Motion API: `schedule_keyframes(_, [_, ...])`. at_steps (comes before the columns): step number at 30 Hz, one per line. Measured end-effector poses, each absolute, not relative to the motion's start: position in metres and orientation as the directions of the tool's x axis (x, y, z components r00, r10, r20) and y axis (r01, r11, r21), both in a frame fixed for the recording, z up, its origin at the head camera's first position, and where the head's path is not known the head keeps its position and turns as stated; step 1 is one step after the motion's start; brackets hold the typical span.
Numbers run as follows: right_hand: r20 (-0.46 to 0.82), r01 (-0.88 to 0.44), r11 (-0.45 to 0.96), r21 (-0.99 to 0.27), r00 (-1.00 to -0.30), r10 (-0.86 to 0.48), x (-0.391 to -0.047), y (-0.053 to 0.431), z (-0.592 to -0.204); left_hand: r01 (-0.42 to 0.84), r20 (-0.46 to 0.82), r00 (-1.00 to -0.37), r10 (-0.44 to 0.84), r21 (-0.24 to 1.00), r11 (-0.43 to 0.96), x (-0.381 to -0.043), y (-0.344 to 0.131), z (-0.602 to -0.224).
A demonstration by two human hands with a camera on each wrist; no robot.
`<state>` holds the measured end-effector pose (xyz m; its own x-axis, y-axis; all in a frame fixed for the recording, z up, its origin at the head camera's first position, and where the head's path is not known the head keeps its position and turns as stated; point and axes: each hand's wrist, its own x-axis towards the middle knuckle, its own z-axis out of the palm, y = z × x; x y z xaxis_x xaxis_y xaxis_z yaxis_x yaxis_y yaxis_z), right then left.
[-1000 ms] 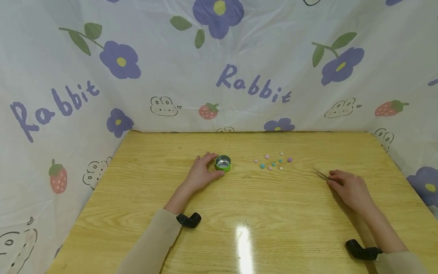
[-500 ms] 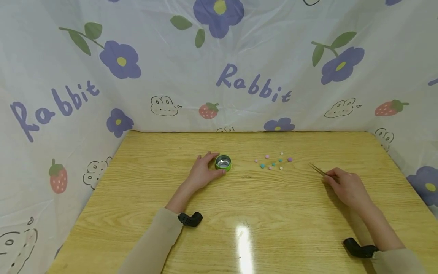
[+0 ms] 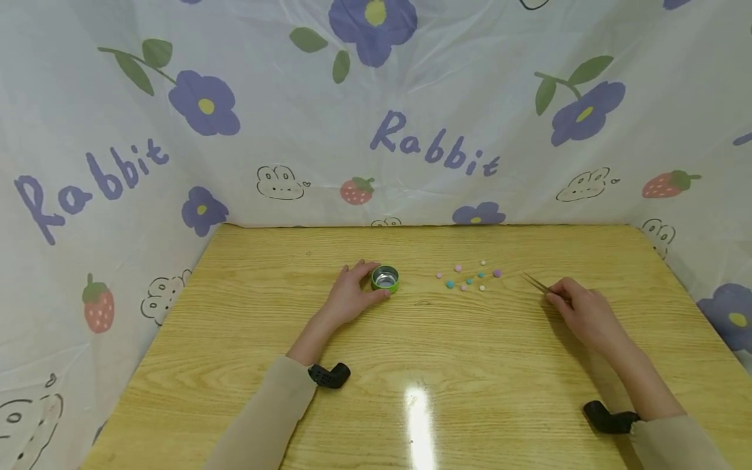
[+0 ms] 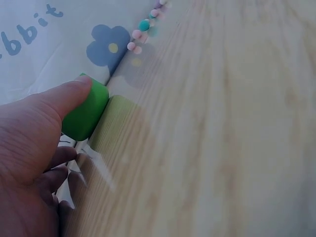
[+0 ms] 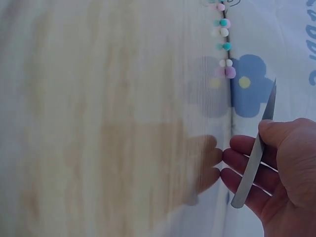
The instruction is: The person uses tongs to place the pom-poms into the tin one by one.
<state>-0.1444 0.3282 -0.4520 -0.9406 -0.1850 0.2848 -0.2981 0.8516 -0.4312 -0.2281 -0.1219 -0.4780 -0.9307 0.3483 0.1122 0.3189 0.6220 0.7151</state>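
My left hand (image 3: 345, 299) holds a small round green tin (image 3: 385, 288) between thumb and fingers as it stands on the table. The tin's inside is silvery, and nothing shows in it. In the left wrist view the thumb presses against the green wall (image 4: 85, 116). Over to the right, my right hand (image 3: 590, 318) pinches metal tweezers (image 5: 253, 170) with the thumb on top. Their tips point toward several small pompom-like balls, among them a purple one (image 3: 497, 273), a teal one (image 3: 450, 284) and a pink one (image 3: 458, 268). The tips are apart from the balls.
The wooden table (image 3: 376, 352) carries a bright light reflection near the front. A white curtain (image 3: 317, 117) printed with flowers and rabbits rises behind the back edge and along both sides. Each wrist wears a black camera mount, one on the left (image 3: 330, 375).
My right hand has moved left and slightly away from me, bringing the tweezers closer to the balls. The left hand and tin have hardly shifted.
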Motion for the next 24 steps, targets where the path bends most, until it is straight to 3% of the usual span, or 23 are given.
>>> schedule_keyframes(10, [0.303, -0.346, 0.825, -0.446, -0.926, -0.225, -0.157, 0.325, -0.448, 0.319, 0.114, -0.93, 0.348, 0.721, 0.615, -0.229, -0.115, -0.475])
schedule_keyframes(24, [0.205, -0.293, 0.78, -0.553, -0.955, -0.213, -0.173, 0.322, -0.453, 0.327, 0.118, -0.928, 0.354, 0.714, 0.619, -0.232, -0.107, -0.476])
